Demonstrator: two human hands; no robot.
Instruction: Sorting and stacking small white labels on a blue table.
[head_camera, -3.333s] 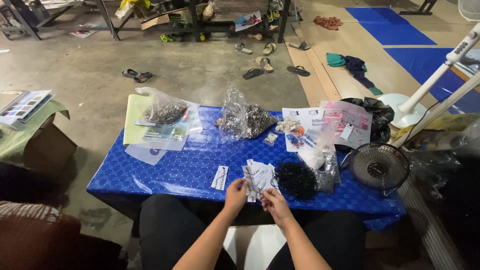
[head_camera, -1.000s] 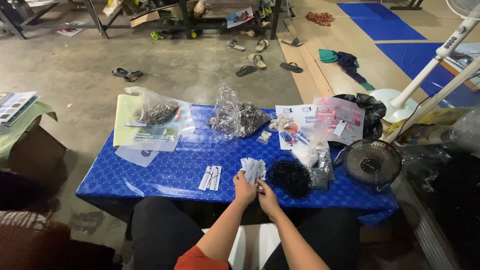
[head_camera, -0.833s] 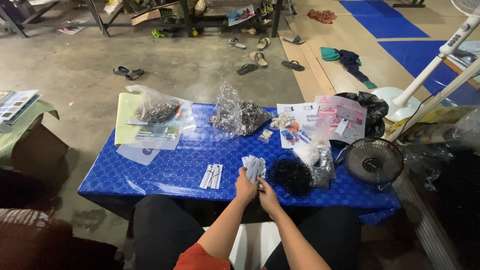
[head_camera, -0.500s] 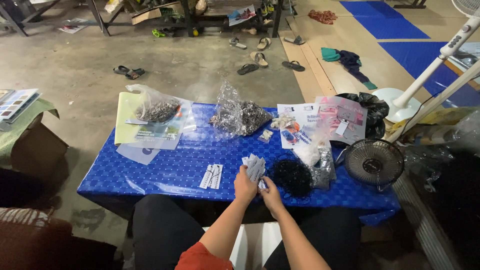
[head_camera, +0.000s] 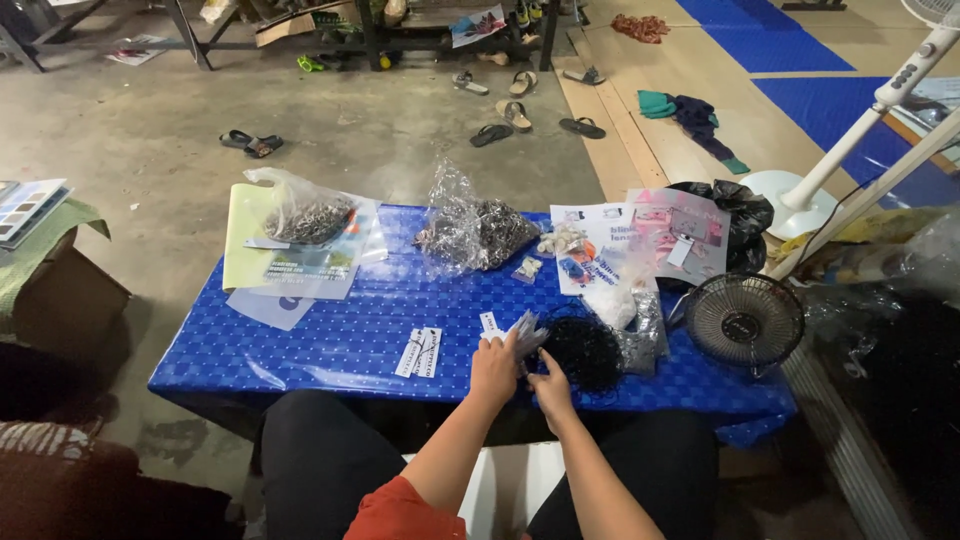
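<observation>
hands work a small bundle of tags at the near edge of a blue surface (head_camera: 320, 350).
across the frames the view has tipped down and two flat tags (head_camera: 419, 352) now lie side by side where one lay before; going by size, clear bags of dark metal bits (head_camera: 470, 232) sit at the far side, a black mesh heap (head_camera: 585, 352) just right of the hands; the left hand (head_camera: 494, 366) is closed around the pale tag bundle (head_camera: 522, 335), the right hand (head_camera: 553, 388) curls under it, fingers pinched close.
</observation>
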